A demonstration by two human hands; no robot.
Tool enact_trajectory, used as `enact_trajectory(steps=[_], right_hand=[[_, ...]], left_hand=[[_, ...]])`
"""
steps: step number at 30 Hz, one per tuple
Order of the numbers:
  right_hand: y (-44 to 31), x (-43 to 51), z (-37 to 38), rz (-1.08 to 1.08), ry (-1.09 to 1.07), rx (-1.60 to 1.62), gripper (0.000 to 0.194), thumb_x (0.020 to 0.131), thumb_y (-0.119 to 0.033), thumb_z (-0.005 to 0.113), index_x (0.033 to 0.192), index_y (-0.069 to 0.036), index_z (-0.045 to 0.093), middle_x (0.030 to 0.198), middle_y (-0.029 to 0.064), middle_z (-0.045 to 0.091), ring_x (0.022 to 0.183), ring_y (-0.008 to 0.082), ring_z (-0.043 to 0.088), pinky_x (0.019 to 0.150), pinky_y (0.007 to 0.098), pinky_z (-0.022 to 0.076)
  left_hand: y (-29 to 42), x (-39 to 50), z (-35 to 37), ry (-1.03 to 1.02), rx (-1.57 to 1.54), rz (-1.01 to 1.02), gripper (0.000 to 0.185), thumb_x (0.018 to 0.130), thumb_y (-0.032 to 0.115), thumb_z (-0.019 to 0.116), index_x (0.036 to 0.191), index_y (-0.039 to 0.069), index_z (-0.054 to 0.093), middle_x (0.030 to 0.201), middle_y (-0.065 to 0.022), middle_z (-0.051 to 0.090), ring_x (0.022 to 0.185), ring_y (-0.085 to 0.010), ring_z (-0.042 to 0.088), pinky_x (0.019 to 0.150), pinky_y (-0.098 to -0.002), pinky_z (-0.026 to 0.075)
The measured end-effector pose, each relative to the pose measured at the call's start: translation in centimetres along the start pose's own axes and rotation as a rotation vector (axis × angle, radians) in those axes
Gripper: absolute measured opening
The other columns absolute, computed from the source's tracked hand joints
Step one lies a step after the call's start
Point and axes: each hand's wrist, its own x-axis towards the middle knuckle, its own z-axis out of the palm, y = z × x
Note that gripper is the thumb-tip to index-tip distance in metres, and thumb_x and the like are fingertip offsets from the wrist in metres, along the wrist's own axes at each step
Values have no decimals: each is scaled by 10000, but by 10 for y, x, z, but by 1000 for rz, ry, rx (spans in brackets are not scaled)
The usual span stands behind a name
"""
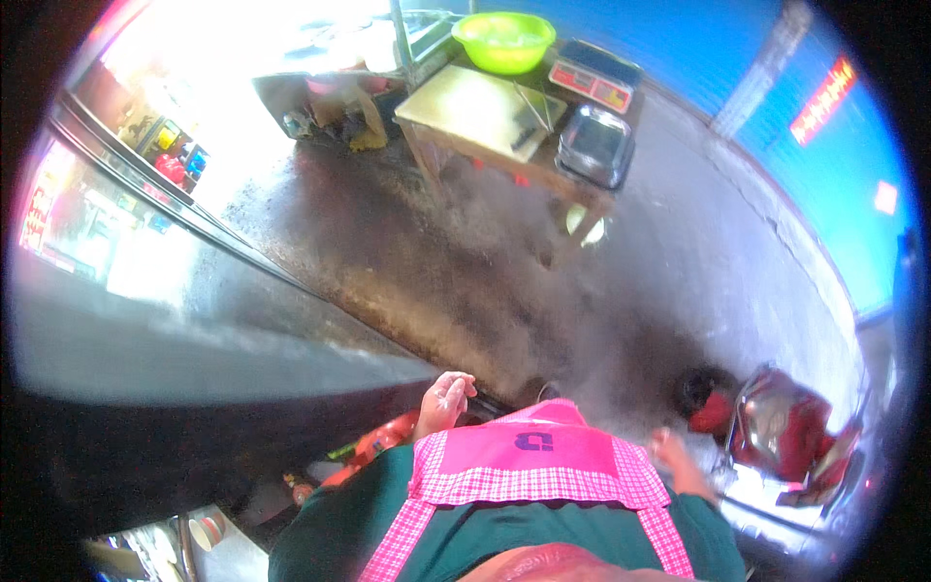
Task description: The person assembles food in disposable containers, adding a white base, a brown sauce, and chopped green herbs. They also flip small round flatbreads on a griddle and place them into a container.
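My left hand is near the lower middle, beside the pink apron, its fingers curled and pale residue on the skin. Whether it grips anything small cannot be told. On the apron's other side, my right hand is blurred, and its fingers are unclear. Farther off stands a wooden table with a pale cutting board, on which metal tongs and a small dark object lie. A metal tray, a scale and a green plastic basin are beside the board.
A glass-panelled partition or door edge runs along the left. Concrete floor stretches toward the table. At the lower right is a red seat or vehicle part; a striped bowl rests at the lower left. A blue wall stands behind.
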Motion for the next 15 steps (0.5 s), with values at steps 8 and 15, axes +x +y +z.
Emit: enact_trajectory(steps=[8, 15], right_hand=[[-165, 160, -111, -546, -452, -586, 480, 811, -350, 623, 1170, -36, 571, 1190, 205, 572, 1092, 353, 549, 934, 441, 436], [-706, 271, -311, -1411, 35, -321, 530, 806, -225, 684, 1261, -14, 512, 1233, 168, 566, 1131, 285, 540, 948, 376, 444]], left_hand=[[-17, 159, -7, 596, -248, -143, 263, 982, 319, 439, 969, 87, 561, 732, -19, 574, 509, -77, 449, 427, -211, 353], [-73, 321, -117, 931, -84, -296, 380, 937, 402, 462, 890, 41, 570, 682, -88, 580, 470, -169, 482, 430, -356, 396]])
